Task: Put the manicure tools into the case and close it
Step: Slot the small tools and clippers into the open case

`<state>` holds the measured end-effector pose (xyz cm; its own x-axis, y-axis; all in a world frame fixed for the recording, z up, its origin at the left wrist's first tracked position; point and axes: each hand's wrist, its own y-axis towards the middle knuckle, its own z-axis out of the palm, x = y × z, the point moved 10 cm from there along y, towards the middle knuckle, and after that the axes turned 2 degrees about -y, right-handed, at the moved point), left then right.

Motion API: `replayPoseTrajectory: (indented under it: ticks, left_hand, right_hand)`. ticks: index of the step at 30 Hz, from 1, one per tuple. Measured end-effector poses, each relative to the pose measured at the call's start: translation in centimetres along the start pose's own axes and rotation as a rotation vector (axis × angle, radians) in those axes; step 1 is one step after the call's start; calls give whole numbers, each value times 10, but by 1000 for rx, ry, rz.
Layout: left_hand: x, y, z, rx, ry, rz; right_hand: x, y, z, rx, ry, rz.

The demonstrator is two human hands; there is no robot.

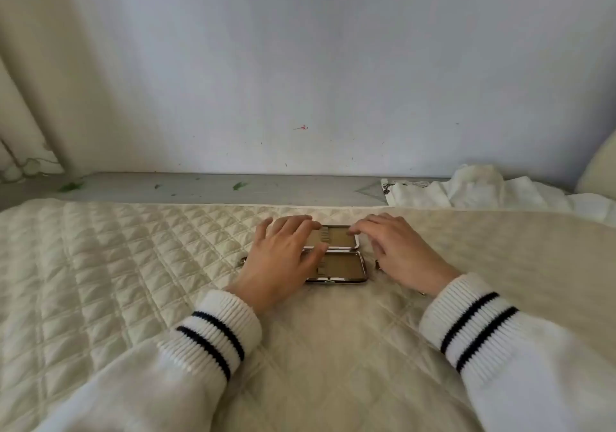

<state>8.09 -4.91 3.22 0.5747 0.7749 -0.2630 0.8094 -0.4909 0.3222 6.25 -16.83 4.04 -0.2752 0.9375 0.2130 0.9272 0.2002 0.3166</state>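
The bed [100, 265] under your hands carries a quilted cream cover, soft and springy, so anything you press on it will sink and tilt a little. Beyond your fingertips runs a grey ledge [206, 187] below the wall, and to the far right of your right hand lies crumpled white cloth [483, 188].

There is one case [345, 266], lying open and flat between your hands, its two halves hinged across the middle: the far half under your fingertips, the near half beside your left thumb. It looks like a stiff shell with a shiny metal rim and a tan lining, probably light and slick at the edges. Take it by the long rims, not the lining, and steady the near half while you fold the far half over.

Your left hand [283, 258] is spread, fingers straight, resting across the left end of both halves and holding nothing. Your right hand [396, 248] has loosely bent fingers whose tips touch the far half's right edge; nothing is pinched in it.

Of tools I count two small metal bits, one peeking out left of your left hand [242, 261] and one just by your right palm [378, 265]; both are too hidden to name. Thin, hard and slippery, I'd judge, so pinch them at mid-length
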Motion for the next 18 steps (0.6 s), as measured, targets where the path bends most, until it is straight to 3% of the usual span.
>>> replayPoseTrajectory:
  ticks: [18]
  left_hand:
    - [8,0,22,110,-56,19]
  right_hand:
    - [-31,-2,21,419,16,133]
